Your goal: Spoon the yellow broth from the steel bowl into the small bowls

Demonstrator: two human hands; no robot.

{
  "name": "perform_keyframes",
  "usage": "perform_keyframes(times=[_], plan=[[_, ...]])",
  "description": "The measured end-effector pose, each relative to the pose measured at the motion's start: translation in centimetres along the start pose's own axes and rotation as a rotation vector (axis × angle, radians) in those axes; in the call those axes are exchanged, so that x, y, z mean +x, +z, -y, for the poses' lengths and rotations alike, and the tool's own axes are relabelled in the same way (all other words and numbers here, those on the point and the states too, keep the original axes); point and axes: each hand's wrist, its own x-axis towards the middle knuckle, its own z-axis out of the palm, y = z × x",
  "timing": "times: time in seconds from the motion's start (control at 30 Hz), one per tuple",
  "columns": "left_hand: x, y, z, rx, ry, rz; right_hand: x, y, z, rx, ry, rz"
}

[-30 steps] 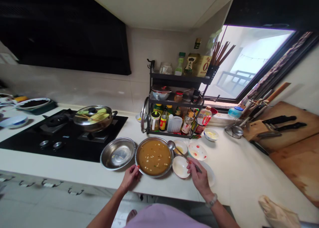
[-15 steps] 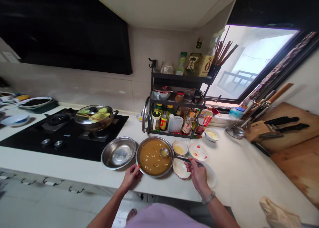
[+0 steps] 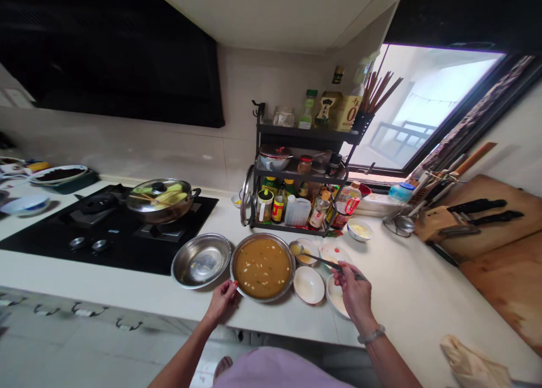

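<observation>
A metal basin of brown liquid with pale bits floating in it stands near the counter's front edge. My left hand pinches its lower-left rim, thumb and fingers closed. In my right hand is the dark handle of a ladle. The ladle's head is over the left side of a small bowl of yellowish liquid; whether it touches the bowl I cannot tell. Around that bowl sit a white bowl, a red-spotted bowl and a pale dish partly behind my right hand.
An empty-looking metal basin adjoins on the left, beside the black cooktop with a lidded pan. Behind stands a black rack of bottles and jars. Knives in a block and a cloth are at right.
The ladle has moved right, from over the brown liquid to the small yellowish bowl. My right hand has shifted right with it. My left hand stays at the rim.
</observation>
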Motion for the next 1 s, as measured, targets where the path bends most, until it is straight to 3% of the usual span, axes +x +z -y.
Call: perform_keyframes(times=[0.2,0.47,0.57,0.73,0.9,1.0], plan=[[0.0,0.1,-0.1,-0.009,0.005,0.007,0.6,-1.7,-1.1,-0.249,-0.187,0.027],[0.0,-0.1,0.1,0.003,0.000,0.004,0.0,-3.2,-1.6,-0.587,-0.602,0.326],[0.0,-0.1,0.1,0.006,-0.008,0.009,-0.7,-2.7,-1.1,-0.622,-0.677,0.380],[0.0,-0.1,0.1,-0.009,-0.001,0.012,-2.7,-0.6,-1.8,-0.516,-0.540,0.372],[0.1,0.0,0.2,-0.008,-0.002,0.000,-4.1,1.1,-3.4,-0.439,-0.354,0.459],[0.0,0.0,0.0,-0.005,-0.005,-0.003,-4.2,1.6,-3.7,-0.384,-0.217,0.385]])
